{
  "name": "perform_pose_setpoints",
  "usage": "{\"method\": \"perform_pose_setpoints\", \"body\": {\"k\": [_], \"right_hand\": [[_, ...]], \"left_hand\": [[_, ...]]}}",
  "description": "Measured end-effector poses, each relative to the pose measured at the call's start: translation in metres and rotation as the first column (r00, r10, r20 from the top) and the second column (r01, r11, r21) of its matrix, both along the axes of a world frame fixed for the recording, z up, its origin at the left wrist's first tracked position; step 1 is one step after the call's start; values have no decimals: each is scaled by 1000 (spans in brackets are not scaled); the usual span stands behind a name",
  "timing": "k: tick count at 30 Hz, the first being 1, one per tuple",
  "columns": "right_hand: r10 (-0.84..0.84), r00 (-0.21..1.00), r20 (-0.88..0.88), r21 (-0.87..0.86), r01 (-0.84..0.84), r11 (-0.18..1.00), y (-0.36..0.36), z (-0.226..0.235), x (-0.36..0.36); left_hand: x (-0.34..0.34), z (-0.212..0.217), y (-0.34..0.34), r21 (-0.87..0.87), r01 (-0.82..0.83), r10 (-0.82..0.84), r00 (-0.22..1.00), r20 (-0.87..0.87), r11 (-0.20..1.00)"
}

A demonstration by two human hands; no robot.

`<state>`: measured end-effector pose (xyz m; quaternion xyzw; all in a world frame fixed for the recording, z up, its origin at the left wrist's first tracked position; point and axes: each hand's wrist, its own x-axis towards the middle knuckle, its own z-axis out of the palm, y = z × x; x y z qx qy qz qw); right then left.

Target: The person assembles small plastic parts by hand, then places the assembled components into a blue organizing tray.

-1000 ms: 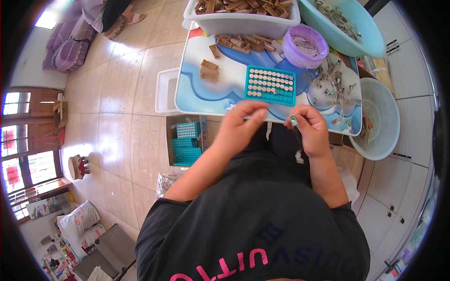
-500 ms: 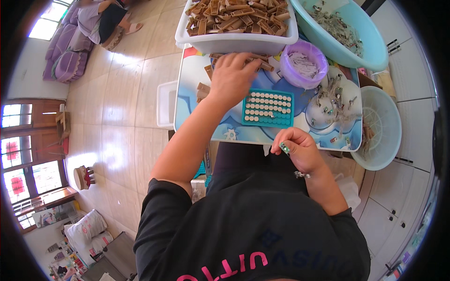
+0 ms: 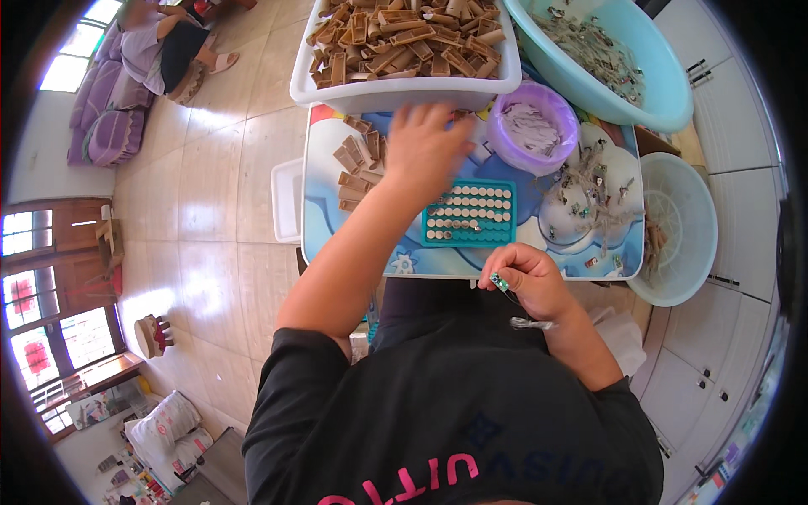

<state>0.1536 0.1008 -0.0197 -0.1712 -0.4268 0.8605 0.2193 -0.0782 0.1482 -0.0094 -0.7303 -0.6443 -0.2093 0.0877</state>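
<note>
My left hand (image 3: 425,147), smeared by motion, is over the table just in front of a white tub (image 3: 404,99) heaped with brown trough-shaped shells (image 3: 404,42). Its fingertips are too blurred to show whether they hold anything. Several more brown shells (image 3: 358,160) lie loose beside that wrist. Near the table's front edge my right hand (image 3: 532,279) is closed, pinching a small green circuit board (image 3: 499,282) between thumb and fingers. Thin wires with a silvery end (image 3: 532,323) hang below this hand. Between the hands lies a teal tray (image 3: 425,220) with rows of round white discs (image 3: 480,203).
Right of the tray, small boards with tangled wires (image 3: 593,198) are piled on the table. Behind them stand a purple-lined bucket (image 3: 497,135) of pale scraps and a large light-blue basin (image 3: 673,93). A pale basin (image 3: 694,282) sits off the right edge. Someone sits beside a purple sofa (image 3: 109,139).
The whole view has shifted slightly. My left hand has shifted off some loose brown shells, which now show more fully. The circuit board in my right hand has tilted, and its wires hang differently.
</note>
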Motion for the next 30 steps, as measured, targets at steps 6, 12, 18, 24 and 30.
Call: {"method": "perform_pose_setpoints", "body": {"k": [6,12,18,24,30], "right_hand": [[16,1000,15,23,-16,1000,-1,-1,-4],[16,999,39,-11,-15,1000,2,-6,-3],[70,997,22,-14,-70,997,0,-3,-10],[126,991,39,-57,-124,991,-11,-2,-11],[165,985,55,-55,-162,985,-14,-1,-15]], "left_hand": [[-3,-14,-9,-219,-74,65,997,-50,973],[-29,-11,-76,54,-219,209,967,143,974],[-88,-19,-72,132,-443,362,844,395,887],[-121,-5,-25,-167,-162,127,971,-202,972],[-119,0,-16,-388,-172,20,931,-365,905]]}}
